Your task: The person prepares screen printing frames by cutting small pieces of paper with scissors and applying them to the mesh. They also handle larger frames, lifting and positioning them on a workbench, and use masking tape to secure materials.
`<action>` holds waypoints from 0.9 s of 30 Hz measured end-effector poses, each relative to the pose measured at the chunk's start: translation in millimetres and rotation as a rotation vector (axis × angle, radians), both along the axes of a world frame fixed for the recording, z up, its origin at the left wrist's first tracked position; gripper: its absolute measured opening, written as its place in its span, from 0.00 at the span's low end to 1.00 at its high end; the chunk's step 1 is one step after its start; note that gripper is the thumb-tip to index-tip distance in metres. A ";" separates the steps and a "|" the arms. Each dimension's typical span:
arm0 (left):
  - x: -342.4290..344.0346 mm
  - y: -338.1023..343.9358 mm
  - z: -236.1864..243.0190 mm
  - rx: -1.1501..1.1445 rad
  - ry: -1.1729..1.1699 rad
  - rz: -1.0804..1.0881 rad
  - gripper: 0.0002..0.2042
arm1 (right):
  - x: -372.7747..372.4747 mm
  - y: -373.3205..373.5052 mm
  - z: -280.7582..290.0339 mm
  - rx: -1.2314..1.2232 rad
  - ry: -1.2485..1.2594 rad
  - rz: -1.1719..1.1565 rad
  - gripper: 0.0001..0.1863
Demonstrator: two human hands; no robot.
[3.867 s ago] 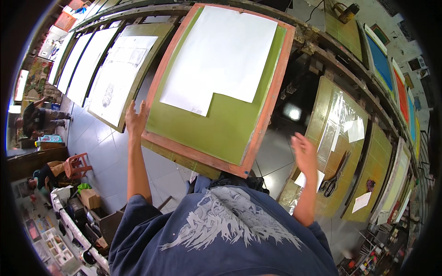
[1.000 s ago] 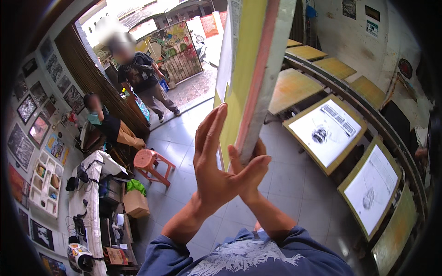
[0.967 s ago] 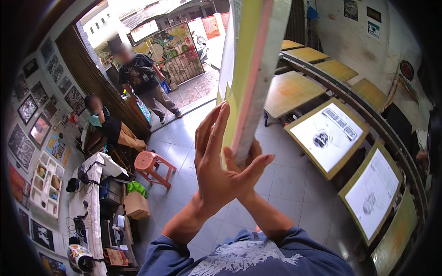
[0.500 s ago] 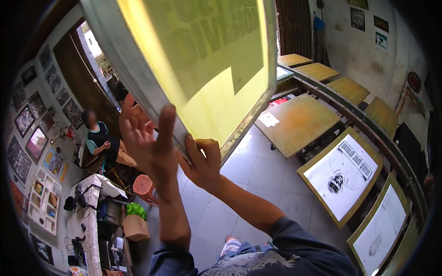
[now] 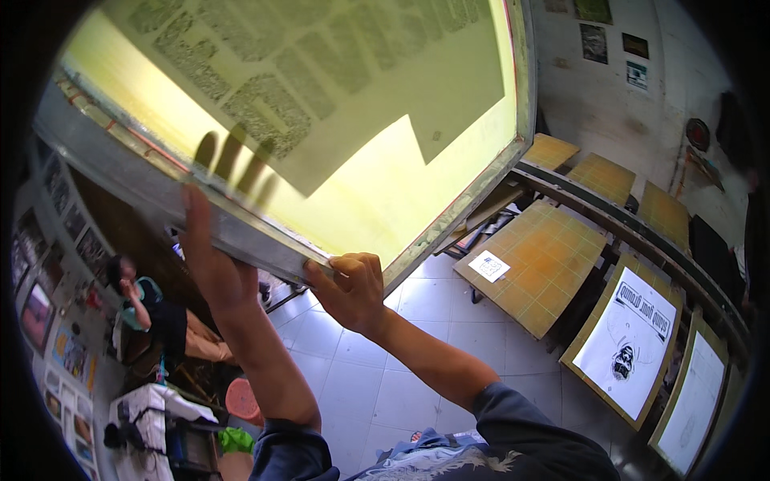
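Note:
A large screen-printing frame (image 5: 265,247) is held up in front of me, with a grey metal border and a yellow-green mesh (image 5: 361,200). Block-shaped lettering and a darker rectangular area show through the mesh. My left hand (image 5: 215,268) grips the lower left border, its thumb on the near side. The other fingers are behind the frame and show as dark shapes through the mesh. Close to the lower corner, my right hand (image 5: 353,293) is closed around the same border with its fingers curled.
On the right stand printing boards, among them a gridded board (image 5: 545,264) with a small white card (image 5: 488,266). Two others bear printed sheets (image 5: 626,337). A dark rail (image 5: 577,184) runs behind them. At left, a person (image 5: 152,313) sits near a cluttered table (image 5: 152,409) and a red stool (image 5: 243,401).
The frame has turned and tilted, its lower border swinging out to the left. My left hand, earlier with fingers spread at the border, now wraps it. The seated person has raised a hand.

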State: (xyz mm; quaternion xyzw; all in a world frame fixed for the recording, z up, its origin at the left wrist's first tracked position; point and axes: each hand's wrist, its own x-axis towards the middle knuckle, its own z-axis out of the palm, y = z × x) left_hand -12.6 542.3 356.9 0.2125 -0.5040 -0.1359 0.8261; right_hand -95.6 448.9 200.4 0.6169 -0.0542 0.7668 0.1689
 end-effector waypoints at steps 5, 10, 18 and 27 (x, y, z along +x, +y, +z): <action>40.8 -57.1 -6.3 -0.012 -0.075 -0.020 0.28 | -33.1 -34.3 2.8 0.199 0.299 -0.041 0.34; 67.4 -112.3 -14.3 0.080 0.074 -0.081 0.32 | -251.0 -130.3 54.0 0.352 -0.272 -0.706 0.45; 50.4 -296.3 -21.5 0.118 -0.334 -0.988 0.28 | -526.9 -184.2 66.2 0.865 -0.551 0.327 0.43; -97.3 -503.8 -156.1 0.839 -0.133 -0.818 0.28 | -565.7 -144.7 -127.3 0.789 -0.837 0.542 0.36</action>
